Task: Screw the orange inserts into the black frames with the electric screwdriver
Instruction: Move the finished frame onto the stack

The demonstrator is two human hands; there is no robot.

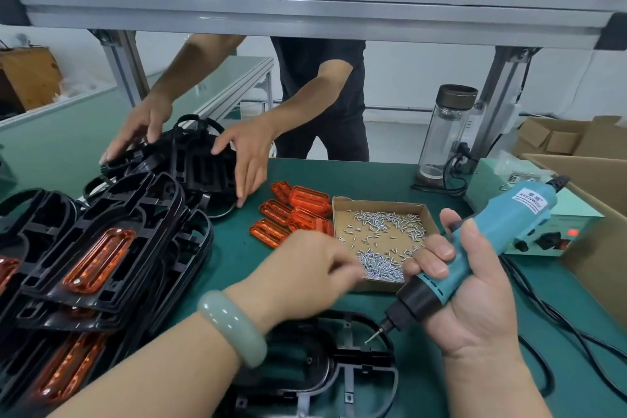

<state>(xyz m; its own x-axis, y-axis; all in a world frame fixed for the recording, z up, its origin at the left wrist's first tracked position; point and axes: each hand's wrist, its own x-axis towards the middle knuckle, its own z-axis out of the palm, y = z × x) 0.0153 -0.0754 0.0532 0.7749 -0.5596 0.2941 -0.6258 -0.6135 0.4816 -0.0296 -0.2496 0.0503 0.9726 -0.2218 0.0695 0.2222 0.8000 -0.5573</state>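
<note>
The head camera (wide-angle, sole view) looks forward and down, close over the bench.

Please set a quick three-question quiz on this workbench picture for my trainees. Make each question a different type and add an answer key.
1. True or false: the right hand grips the electric screwdriver with its bit pointing down at a black frame.
2. Where do the loose screws lie? A) in the cardboard tray B) in a metal bowl C) in a blue bucket
3. Fill in: the left hand reaches toward the ____.
Key: 1 true; 2 A; 3 screws.
</note>
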